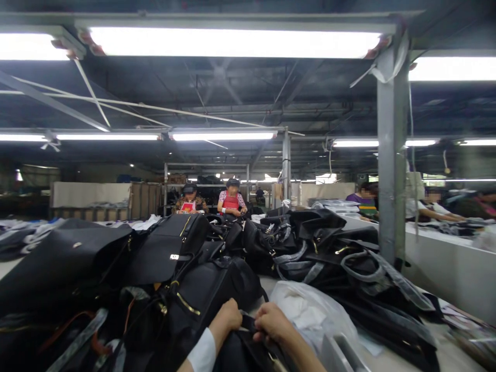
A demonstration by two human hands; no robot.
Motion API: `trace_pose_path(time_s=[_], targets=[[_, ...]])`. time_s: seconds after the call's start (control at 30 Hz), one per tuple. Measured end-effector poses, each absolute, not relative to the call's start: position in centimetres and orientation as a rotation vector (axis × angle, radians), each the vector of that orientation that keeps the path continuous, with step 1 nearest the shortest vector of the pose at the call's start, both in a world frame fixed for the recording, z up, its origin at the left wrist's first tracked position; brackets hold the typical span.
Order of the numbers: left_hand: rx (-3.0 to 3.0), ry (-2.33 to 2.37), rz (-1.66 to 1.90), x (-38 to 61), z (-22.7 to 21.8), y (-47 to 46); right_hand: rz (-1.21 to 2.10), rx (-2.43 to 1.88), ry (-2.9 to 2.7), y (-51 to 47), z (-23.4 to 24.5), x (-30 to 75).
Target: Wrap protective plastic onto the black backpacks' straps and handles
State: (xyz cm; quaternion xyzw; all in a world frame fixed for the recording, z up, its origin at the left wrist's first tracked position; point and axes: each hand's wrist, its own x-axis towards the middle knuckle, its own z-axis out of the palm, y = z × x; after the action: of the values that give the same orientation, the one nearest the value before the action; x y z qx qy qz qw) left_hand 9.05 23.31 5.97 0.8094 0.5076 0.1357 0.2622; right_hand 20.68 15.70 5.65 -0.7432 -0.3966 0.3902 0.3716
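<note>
My left hand [231, 314] and my right hand [272, 321] are close together at the lower middle. Both have their fingers closed on a short black strap [248, 322] stretched between them. Below the hands lies part of a black bag [238, 351], mostly cut off by the bottom edge. Just beyond my left hand a black backpack [205, 289] with a gold zipper leans among other bags. A clear plastic bag [315, 310] with white material inside sits close to the right of my right hand.
Black bags [65, 258] are piled at the left, and more black bags [329, 253] with plastic-wrapped straps lie at the right. A metal post [391, 155] rises behind them. Two people [231, 199] face this way across the table; others work at the right beyond a white partition [442, 263].
</note>
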Motion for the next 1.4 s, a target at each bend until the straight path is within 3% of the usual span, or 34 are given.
trace_pose_path(time_s=[0.2,0.53,0.93,1.4], targets=[[1.914,1.401,0.469,8.7,7.9,23.4,1.063,-1.649,-0.854,14.3,7.9,20.8],[1.790,0.722,1.011,4.3,20.0,19.3,0.995,-1.195,-0.892,11.5,16.8,18.4],[1.573,0.710,1.176,2.1,14.0,13.7,1.044,-1.078,-0.904,10.2,15.6,13.7],[1.759,0.845,1.315,5.1,17.0,15.0,1.082,-1.137,-1.033,8.2,17.6,16.7]])
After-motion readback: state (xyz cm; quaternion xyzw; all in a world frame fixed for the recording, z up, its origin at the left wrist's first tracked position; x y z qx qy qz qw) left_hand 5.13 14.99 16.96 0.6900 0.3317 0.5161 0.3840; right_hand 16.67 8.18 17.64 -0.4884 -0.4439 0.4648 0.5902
